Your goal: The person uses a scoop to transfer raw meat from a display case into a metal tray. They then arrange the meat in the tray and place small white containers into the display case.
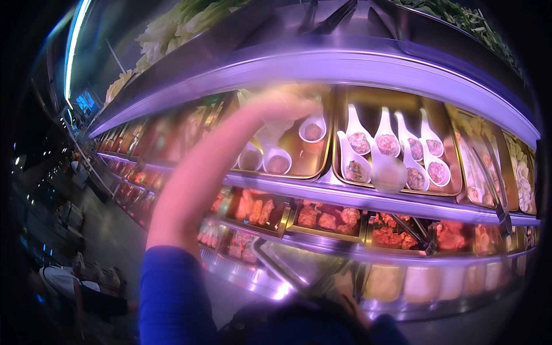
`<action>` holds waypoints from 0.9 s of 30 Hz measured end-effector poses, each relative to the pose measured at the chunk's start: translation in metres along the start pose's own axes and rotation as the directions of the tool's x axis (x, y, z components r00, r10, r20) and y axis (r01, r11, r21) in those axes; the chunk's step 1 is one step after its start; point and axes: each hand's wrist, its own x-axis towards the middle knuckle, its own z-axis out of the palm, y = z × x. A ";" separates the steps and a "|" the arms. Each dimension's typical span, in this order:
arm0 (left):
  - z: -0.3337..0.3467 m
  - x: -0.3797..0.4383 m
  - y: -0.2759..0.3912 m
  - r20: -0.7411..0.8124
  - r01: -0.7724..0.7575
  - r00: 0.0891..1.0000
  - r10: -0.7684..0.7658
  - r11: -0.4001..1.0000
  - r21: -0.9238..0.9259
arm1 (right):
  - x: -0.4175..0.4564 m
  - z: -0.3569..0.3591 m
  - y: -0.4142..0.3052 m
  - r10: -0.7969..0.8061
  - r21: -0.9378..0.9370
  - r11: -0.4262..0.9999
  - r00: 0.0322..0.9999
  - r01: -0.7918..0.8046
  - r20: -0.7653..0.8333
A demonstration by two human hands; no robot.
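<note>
My left hand (297, 101), blurred, reaches into the upper shelf over a gold-coloured metal tray (297, 172). Its fingertips are at the handle of a white ceramic spoon (313, 130) with a ball of minced filling; the blur hides whether they grip it. Two more filled spoons (277, 160) sit in the tray below my wrist. Low in the picture, my right hand (343, 282) is at the right edge of a bare metal tray (302, 261) and seems to hold it. A neighbouring gold tray (453, 183) carries several white spoons of minced filling (387, 144).
A lit shelf edge (345, 64) overhangs the trays. Tongs (496, 189) lean across the right-hand trays; more tongs (416, 230) lie below. Lower shelves hold marinated meat (327, 217) and tubs (384, 282). Leafy vegetables (172, 32) stand on top. Another person (64, 280) is at the lower left.
</note>
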 end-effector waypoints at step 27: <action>-0.057 -0.060 -0.044 -0.125 0.460 0.888 -0.443 0.860 0.223 | 0.029 0.003 0.032 -0.050 -0.011 0.999 0.997 0.050 -0.058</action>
